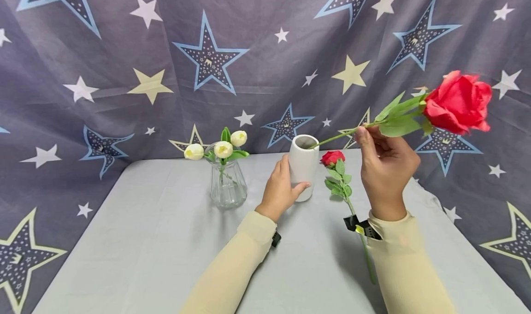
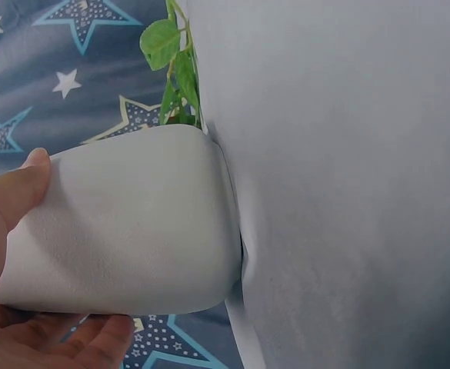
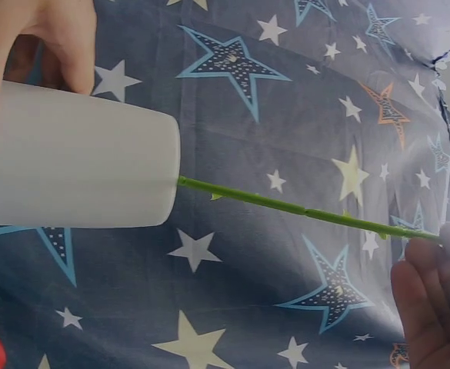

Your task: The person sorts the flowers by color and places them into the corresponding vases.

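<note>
My left hand (image 1: 281, 188) grips a white vase (image 1: 302, 171), thumb on the near side and fingers round the left. In the left wrist view the vase (image 2: 132, 223) stands on the cloth between thumb and fingers. My right hand (image 1: 387, 166) pinches the green stem of a large red rose (image 1: 458, 103), just below its leaves. The stem (image 3: 286, 206) slants down to the left, and its lower end meets the vase's mouth. How deep it reaches inside is hidden. The bloom tilts up to the right, above the right hand.
A second red rose (image 1: 333, 158) lies on the grey tablecloth (image 1: 157, 240), right of the vase, partly behind my right wrist. To the left stands a clear glass vase (image 1: 229, 189) holding white tulips (image 1: 223, 150). A starry curtain (image 1: 257, 37) hangs behind the table.
</note>
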Available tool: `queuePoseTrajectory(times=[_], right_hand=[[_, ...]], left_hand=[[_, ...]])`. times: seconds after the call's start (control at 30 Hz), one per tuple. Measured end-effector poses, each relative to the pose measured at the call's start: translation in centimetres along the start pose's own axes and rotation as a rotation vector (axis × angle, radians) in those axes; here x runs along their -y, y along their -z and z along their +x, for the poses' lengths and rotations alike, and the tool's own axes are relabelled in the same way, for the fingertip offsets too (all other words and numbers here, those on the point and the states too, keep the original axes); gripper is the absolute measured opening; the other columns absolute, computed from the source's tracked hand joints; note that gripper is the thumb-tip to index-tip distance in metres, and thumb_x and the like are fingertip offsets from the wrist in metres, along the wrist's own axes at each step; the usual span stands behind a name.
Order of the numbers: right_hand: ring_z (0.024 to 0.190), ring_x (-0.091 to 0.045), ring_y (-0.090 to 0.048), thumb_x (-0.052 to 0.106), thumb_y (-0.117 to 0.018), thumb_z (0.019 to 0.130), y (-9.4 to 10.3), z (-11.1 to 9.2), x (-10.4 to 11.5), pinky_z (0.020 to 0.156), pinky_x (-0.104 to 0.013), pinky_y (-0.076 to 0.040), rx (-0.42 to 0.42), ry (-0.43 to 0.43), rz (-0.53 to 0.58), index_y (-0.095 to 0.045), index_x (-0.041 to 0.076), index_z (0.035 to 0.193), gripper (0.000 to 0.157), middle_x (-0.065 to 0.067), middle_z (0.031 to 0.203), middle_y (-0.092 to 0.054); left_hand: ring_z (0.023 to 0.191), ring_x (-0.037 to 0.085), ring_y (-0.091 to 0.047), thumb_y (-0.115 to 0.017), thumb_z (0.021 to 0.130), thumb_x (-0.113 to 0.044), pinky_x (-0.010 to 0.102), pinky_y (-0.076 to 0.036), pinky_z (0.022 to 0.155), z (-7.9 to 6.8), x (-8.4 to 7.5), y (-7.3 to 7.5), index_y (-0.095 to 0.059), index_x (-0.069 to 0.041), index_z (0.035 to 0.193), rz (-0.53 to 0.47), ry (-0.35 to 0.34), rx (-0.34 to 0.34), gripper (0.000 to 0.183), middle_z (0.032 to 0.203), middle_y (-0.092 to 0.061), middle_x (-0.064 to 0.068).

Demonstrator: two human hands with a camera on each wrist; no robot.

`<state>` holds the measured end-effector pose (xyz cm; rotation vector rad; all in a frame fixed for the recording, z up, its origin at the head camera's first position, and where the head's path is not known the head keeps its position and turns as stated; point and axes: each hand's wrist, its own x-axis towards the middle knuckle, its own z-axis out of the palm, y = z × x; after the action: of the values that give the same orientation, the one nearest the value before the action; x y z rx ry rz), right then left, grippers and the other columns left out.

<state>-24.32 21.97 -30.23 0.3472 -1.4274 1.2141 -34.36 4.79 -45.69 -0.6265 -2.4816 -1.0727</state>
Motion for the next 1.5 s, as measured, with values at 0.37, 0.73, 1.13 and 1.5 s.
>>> queuePoseTrajectory(times=[0.37,0.73,1.13,1.5], right_hand=[[0.076,-0.008,-0.074,0.000,-0.079,0.089,-0.4,-0.5,-1.0,0.071,-0.018,-0.059,0.062,-0.010,-0.058,-0.078,-0.008,0.100,0.013,-0.023,0.088,-0.077],[0.075,-0.006,-0.072,-0.003,-0.079,0.088,-1.3,-1.2,-1.5,0.070,-0.014,-0.056,0.138,0.001,-0.093,-0.078,-0.008,0.097,0.011,-0.020,0.089,-0.077],[0.073,-0.014,-0.074,0.014,-0.082,0.090,-1.7,-2.8,-5.6,0.071,-0.011,-0.056,0.221,0.029,-0.232,-0.082,0.005,0.098,0.012,-0.006,0.090,-0.080],[0.070,-0.017,-0.073,0.020,-0.080,0.092,-1.8,-3.3,-6.1,0.070,-0.008,-0.053,0.287,0.048,-0.314,-0.082,0.007,0.100,0.015,-0.006,0.088,-0.078]], left_hand=[[0.131,0.033,-0.059,-0.084,0.086,-0.043,0.047,-0.052,0.107,0.0,0.1,-0.1,-0.022,-0.006,0.161,-0.023,0.012,0.009,0.104,0.151,-0.048,0.018],[0.131,0.033,-0.058,-0.083,0.086,-0.043,0.048,-0.052,0.107,0.1,0.1,0.0,-0.022,-0.008,0.162,-0.023,0.029,0.017,0.103,0.152,-0.047,0.017],[0.128,0.033,-0.061,-0.084,0.086,-0.042,0.048,-0.054,0.103,0.1,0.2,0.1,-0.022,-0.010,0.161,-0.021,0.019,0.011,0.102,0.149,-0.049,0.017],[0.128,0.034,-0.060,-0.083,0.087,-0.042,0.048,-0.053,0.104,0.0,-0.1,0.2,-0.022,-0.007,0.161,-0.019,0.008,0.015,0.103,0.149,-0.049,0.019]])
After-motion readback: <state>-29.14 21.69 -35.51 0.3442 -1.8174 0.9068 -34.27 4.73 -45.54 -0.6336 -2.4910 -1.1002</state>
